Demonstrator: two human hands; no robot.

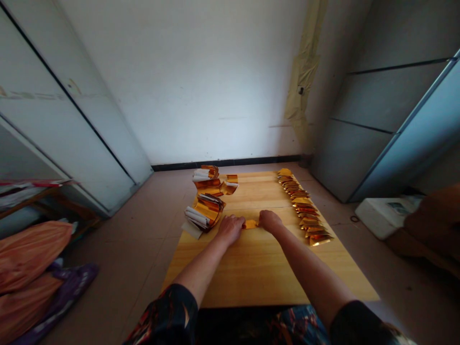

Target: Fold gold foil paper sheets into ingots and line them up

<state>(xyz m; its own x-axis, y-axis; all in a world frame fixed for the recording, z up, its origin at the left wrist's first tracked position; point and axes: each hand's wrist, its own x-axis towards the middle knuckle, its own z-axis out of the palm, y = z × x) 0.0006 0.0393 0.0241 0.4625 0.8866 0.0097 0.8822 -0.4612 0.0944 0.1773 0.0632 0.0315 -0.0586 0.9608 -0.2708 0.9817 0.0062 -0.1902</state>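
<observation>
**Gold foil piece (250, 224) held narrowly between both hands**

The small foil piece sits at the center of the grip, on the wooden board (258, 278), with its ends running under the left hand (230, 228) and the right hand (270, 221). The hands are close together, backs up and fingers curled down over it. The grip is narrow, with only a short strip of gold showing between them. The backs of the hands hide the fingertips, so the exact pinch cannot be seen.

Just beyond the left hand, a curling stack of gold foil and white paper (204, 214) lies at the board's edge. Farther ahead of the grip are a second stack (206, 178) and loose foil scraps (230, 184). To the right of the right hand, a long overlapping row of folded gold foil pieces (304, 208) runs away along the board. Dark patterned sleeves (163, 311) end at the forearms, nearest the camera.
</observation>
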